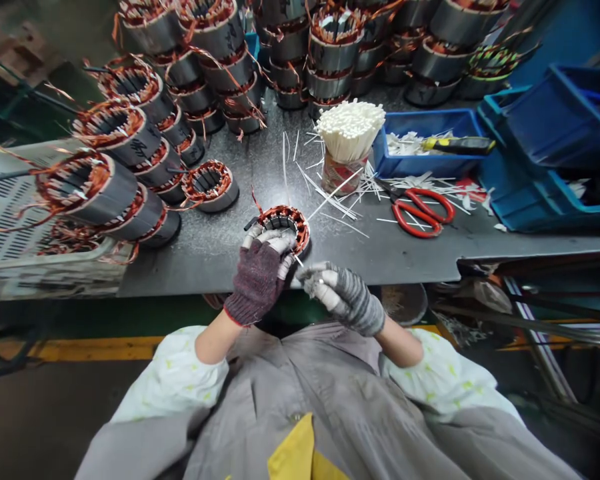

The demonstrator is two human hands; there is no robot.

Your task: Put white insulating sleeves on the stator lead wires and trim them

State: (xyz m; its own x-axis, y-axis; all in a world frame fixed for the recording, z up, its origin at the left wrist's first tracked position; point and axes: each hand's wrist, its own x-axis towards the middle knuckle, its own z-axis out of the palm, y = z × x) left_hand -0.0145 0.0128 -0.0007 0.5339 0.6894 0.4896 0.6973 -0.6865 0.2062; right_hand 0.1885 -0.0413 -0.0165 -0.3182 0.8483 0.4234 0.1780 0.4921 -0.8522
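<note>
A motor stator (300, 227) with copper windings and a dark slotted core sits near the front edge of the metal bench. My left hand (260, 273), in a dark maroon glove with taped fingertips, is closed over its near side. Just to the right, my right hand (343, 293), in a grey striped glove, has thumb and fingers pinched together on a thin white strip (299, 261) that reaches to the stator's near rim. The strip's end within the fingers is hidden. Another long white strip (334, 195) slants up from the stator's right side.
Stacked stators (100, 193) stand left and along the back, with a single stator (211, 185) nearer. Right of centre are a can of white strips (347, 140), loose strips, red-handled scissors (423, 212) and a blue bin (430, 123) with a yellow-black cutter (457, 145) across it.
</note>
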